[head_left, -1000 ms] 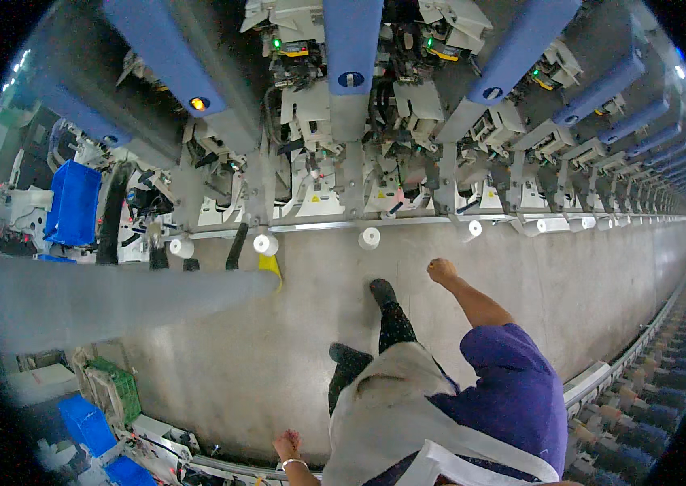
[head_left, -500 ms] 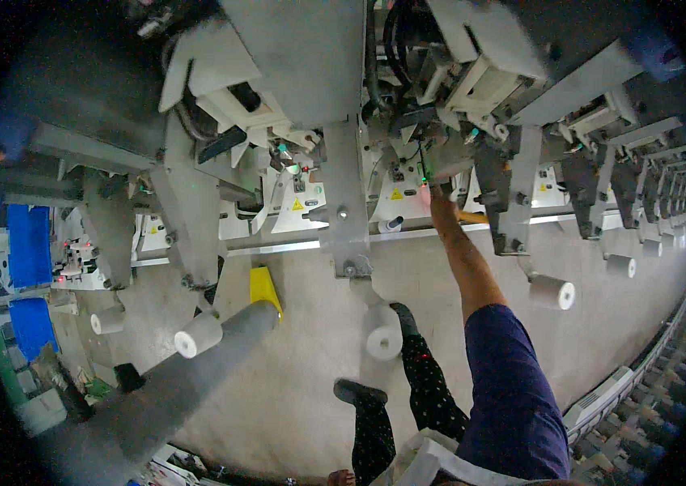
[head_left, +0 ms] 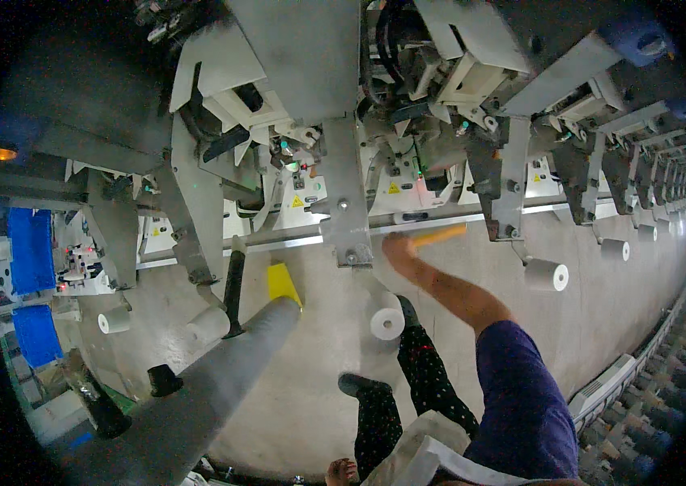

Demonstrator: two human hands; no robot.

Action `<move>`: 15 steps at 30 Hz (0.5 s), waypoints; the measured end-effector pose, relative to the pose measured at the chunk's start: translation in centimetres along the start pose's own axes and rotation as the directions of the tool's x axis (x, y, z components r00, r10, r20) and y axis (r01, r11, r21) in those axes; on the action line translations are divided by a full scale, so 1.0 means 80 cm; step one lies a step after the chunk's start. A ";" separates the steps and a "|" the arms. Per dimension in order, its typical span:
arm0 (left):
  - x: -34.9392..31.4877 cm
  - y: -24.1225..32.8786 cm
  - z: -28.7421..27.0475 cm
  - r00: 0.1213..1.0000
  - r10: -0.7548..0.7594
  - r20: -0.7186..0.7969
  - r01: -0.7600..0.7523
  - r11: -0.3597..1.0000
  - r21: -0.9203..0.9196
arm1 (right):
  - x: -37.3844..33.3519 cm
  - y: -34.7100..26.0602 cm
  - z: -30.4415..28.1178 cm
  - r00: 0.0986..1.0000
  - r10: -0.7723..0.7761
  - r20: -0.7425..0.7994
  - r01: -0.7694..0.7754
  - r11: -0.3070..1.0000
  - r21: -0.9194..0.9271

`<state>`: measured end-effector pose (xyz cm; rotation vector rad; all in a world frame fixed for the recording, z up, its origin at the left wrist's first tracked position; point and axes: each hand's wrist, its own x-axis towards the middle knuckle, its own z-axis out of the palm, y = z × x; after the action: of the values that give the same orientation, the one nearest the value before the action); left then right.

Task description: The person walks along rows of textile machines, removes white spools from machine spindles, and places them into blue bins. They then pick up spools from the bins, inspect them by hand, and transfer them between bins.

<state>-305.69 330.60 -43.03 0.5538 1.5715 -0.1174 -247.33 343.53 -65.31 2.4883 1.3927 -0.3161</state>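
My right hand (head_left: 398,245) is closed around one end of a slim orange-yellow rod (head_left: 440,236), which points to the right. It hangs just below the metal rail along the machine front, beside a grey upright bracket (head_left: 344,202). Low at the bottom edge, my left hand (head_left: 341,471) shows only in part. Its fingers look curled, and what they hold, if anything, is hidden. A white yarn package (head_left: 387,322) hangs below the bracket, close to my foot.
Winding units with white panels (head_left: 395,193) and grey brackets run across the front. More white packages (head_left: 547,274) hang to the right. On the left, a thick grey pipe (head_left: 237,364) carries dark cones (head_left: 165,380) and a yellow scoop-shaped piece (head_left: 283,282). Blue panels (head_left: 31,251) stand beyond.
My right hand has drawn back from the machine unit, down and to the left, with the orange-yellow rod in it. The view has shifted slightly. My left hand stays low.
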 end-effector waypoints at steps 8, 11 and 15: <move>-0.004 0.003 -0.018 0.981 0.184 0.057 -0.181 0.982 -0.059 | -0.137 -0.124 0.082 0.711 -0.297 0.637 -0.626 0.145 0.766; -0.006 0.017 -0.017 0.989 0.141 0.050 -0.143 0.989 0.042 | -0.217 -0.214 0.122 0.735 -0.453 0.504 -0.659 -0.302 0.689; -0.013 0.050 -0.007 0.985 0.163 0.055 -0.170 0.975 0.143 | -0.324 -0.325 0.138 0.689 -0.667 0.286 -0.724 -0.615 0.311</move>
<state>-304.56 334.02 -40.97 0.7922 1.4754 -0.1186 -283.52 332.14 -70.74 -0.6847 0.2684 1.8411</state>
